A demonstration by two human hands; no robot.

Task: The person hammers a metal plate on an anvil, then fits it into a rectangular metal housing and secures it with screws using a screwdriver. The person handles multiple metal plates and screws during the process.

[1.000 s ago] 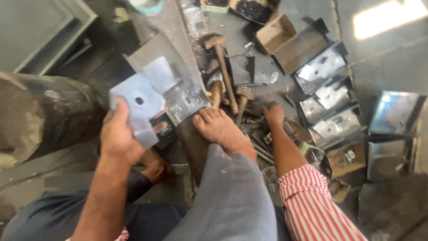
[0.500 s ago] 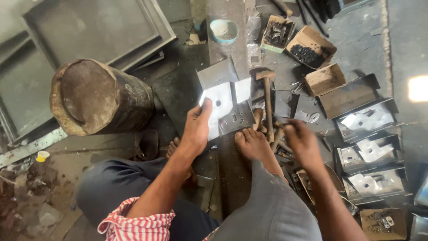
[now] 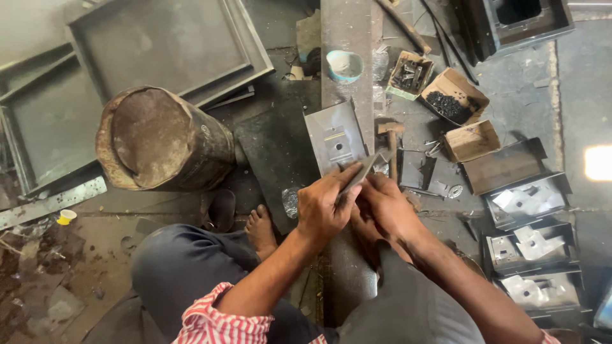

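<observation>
Both hands meet over a long steel bar (image 3: 347, 64) that runs away from the person across the floor. The left hand (image 3: 324, 207) is clenched around a narrow grey metal strip (image 3: 361, 173), which slants up and to the right out of its grip; the right hand (image 3: 386, 205) touches the left and closes on the near end of the same strip. Just beyond the two grips a bent sheet-metal plate (image 3: 331, 137) with a small punched hole lies on the bar, its near edge touching or almost touching the strip. Right of the strip's tip, a hammer (image 3: 391, 141) with a wooden handle lies on the floor, near but apart. Farther along the bar beyond the plate stands a small blue bowl (image 3: 345, 65). Beyond and right of the grips are three open cardboard boxes (image 3: 470, 141), one filled with dark small parts. Well to the right of the right hand, metal trays (image 3: 529, 200) hold cut sheet pieces. Left of the left hand a rusty drum (image 3: 162, 140) lies tilted on its side, and beyond it flat steel pans (image 3: 159, 44) rest on the floor. A bare foot (image 3: 261, 230) is planted below and left of the left hand, beside the bar.
</observation>
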